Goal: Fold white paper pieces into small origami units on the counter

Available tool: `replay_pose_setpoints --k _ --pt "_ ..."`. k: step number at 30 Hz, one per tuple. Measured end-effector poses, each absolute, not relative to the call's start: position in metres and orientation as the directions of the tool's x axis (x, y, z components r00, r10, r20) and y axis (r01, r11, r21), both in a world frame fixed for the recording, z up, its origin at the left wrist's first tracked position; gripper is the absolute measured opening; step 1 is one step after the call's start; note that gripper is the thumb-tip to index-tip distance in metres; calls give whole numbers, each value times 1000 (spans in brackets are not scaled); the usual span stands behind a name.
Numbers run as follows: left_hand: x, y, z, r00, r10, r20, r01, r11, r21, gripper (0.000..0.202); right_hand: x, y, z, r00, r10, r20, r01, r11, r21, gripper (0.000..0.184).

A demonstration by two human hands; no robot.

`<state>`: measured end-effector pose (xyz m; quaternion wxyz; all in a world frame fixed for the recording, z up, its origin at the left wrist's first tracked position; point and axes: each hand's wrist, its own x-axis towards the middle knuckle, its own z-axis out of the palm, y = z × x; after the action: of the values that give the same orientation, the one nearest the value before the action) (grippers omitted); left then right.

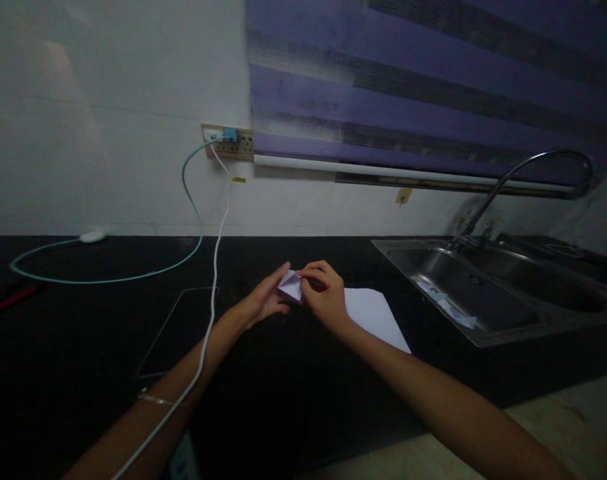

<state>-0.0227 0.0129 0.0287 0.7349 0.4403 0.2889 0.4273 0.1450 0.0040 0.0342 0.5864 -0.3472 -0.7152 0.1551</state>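
Observation:
A small folded piece of white paper [290, 285] is held up between my two hands over the dark countertop. My left hand [264, 297] grips its left side, with the thumb and fingers around the edge. On the other side, my right hand [326, 293] pinches the paper's right edge between thumb and fingertips. Partly covered by my right hand and forearm, a stack or sheet of white paper [376, 317] lies flat on the counter.
At the right is a double steel sink [476, 287] with a curved tap [503, 180]; folded paper pieces [448, 308] lie along its near left side. A white cable [214, 267] crosses over my left forearm from the wall socket [238, 145]. A teal cable [133, 277] loops at the left.

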Motion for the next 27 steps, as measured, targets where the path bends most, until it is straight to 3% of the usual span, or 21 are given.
replay_pose_setpoints --k 9,21,24,27 --pt "-25 0 43 416 909 30 -210 64 976 23 146 8 37 -132 718 684 106 696 -710 22" --pt "-31 13 31 377 925 54 -195 22 981 30 154 14 37 -200 721 663 211 693 -689 22" --pt "-30 14 31 386 919 85 -183 -14 983 36 155 15 41 -240 761 603 117 639 -760 21" --pt "-29 14 33 394 913 107 -122 -63 990 43 156 19 42 -244 865 438 -6 450 -893 19"
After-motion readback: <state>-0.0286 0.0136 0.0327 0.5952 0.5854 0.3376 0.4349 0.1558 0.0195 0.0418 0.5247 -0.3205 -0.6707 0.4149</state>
